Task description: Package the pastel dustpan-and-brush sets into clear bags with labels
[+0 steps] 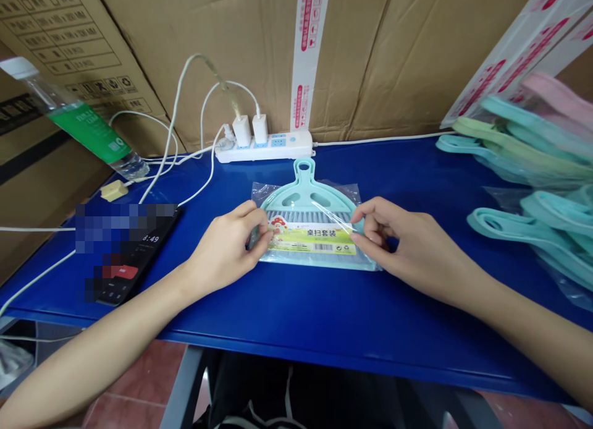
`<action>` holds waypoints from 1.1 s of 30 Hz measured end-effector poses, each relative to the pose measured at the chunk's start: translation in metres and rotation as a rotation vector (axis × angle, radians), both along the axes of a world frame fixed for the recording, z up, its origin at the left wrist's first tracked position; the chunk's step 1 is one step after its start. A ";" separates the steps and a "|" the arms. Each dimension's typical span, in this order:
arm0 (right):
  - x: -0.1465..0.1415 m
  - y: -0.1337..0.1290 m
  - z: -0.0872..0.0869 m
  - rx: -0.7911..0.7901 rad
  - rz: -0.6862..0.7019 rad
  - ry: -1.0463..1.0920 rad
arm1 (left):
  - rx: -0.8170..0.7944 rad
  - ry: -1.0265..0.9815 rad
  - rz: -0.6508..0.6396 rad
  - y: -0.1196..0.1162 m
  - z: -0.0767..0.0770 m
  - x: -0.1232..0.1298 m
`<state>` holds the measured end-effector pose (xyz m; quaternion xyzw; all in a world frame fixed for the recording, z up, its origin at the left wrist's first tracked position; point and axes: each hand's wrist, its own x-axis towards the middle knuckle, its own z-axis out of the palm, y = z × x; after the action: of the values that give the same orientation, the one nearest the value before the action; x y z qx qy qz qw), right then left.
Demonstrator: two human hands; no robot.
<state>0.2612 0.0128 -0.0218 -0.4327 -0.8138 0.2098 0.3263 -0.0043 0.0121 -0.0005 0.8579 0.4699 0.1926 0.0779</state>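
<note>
A mint-green dustpan and brush set lies flat on the blue table in a clear plastic bag, its looped handle pointing away from me. A printed label with a mushroom picture and a barcode sits across the grey bristles. My left hand pinches the bag's left edge between thumb and fingers. On the other side, my right hand has its thumb and forefinger at the bag's right edge by the label, the plastic pulled into a crease there.
More dustpan sets in plastic are piled on the right. Behind stands a white power strip with chargers and loose cables, against cardboard boxes. A water bottle leans at the left, near a phone.
</note>
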 end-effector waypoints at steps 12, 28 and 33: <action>-0.002 0.000 -0.001 -0.025 -0.007 0.009 | 0.290 0.280 -0.206 0.002 -0.004 0.001; 0.007 0.003 0.008 0.055 0.013 -0.108 | 0.129 0.341 -0.284 0.004 0.002 0.003; -0.004 -0.001 0.024 0.598 0.023 -0.320 | 0.116 0.357 -0.310 0.002 0.004 0.004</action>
<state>0.2569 0.0120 0.0018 -0.3361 -0.8850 -0.1050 0.3045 -0.0006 0.0143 0.0030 0.9432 0.3273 0.0504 -0.0270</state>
